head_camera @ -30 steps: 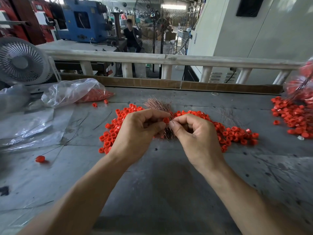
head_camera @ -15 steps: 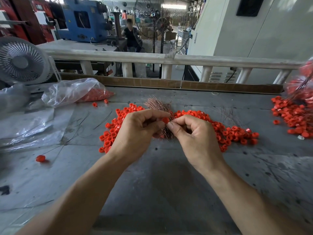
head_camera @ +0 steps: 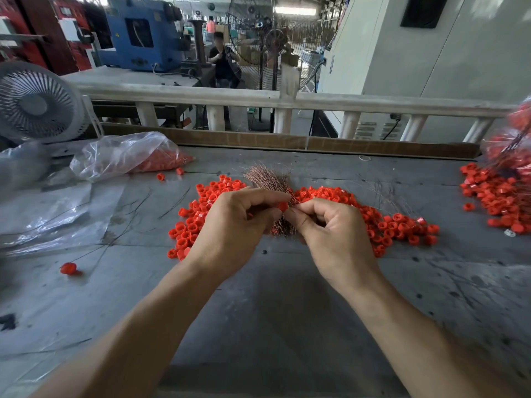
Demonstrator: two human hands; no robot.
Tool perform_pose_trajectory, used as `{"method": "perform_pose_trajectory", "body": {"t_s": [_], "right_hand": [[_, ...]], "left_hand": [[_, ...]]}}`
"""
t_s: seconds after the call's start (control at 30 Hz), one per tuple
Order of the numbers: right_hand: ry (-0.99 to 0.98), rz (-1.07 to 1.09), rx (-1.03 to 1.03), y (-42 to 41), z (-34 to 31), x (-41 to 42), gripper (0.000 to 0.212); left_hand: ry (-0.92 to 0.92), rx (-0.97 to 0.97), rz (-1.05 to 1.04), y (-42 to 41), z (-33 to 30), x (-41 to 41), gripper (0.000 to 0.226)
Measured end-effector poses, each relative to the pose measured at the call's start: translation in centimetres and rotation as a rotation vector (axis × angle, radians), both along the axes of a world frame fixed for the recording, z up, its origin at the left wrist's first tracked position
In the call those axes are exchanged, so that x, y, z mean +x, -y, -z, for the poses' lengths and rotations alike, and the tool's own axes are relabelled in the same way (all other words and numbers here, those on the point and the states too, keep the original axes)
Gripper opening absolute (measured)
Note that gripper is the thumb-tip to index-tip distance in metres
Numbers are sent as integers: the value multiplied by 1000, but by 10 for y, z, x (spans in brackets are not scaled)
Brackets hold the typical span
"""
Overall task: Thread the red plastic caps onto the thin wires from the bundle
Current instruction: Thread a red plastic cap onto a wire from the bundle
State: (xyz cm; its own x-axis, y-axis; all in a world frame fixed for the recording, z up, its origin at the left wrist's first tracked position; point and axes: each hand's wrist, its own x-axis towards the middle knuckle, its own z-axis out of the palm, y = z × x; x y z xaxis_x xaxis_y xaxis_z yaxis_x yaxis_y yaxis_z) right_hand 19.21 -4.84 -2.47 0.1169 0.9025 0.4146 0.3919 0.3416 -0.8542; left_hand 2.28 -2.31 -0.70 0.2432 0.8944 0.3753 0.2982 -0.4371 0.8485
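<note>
A bundle of thin coppery wires [head_camera: 268, 176] fans out on the grey table, its near end hidden behind my hands. My left hand [head_camera: 232, 225] pinches a single red cap [head_camera: 283, 206] between thumb and forefinger just above the bundle. My right hand [head_camera: 330, 228] faces it, fingertips pinched on a thin wire right beside that cap; the wire itself is barely visible. Loose red caps [head_camera: 396, 225] lie in a wide heap on both sides of the bundle, under and behind my hands.
A second heap of red caps [head_camera: 494, 196] lies at the right edge. A clear plastic bag with caps [head_camera: 129, 153] sits at the back left beside a white fan [head_camera: 34, 101]. One cap on a wire [head_camera: 68, 268] lies at the left. A railing [head_camera: 258, 97] backs the table.
Both hands stay almost in place; my right fingertips have shifted slightly against the cap held by my left hand.
</note>
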Motion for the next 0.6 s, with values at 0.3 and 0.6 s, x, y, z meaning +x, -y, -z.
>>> {"method": "perform_pose_trajectory", "body": {"t_s": [0.3,0.6], "right_hand": [[10,11,5,1,-2,-1,14],[-11,14,4,1,-4,0,14]], "left_hand": [[70,-21,20,-2,0,-2,27],[176,-107,92,-2,1,0,28]]}}
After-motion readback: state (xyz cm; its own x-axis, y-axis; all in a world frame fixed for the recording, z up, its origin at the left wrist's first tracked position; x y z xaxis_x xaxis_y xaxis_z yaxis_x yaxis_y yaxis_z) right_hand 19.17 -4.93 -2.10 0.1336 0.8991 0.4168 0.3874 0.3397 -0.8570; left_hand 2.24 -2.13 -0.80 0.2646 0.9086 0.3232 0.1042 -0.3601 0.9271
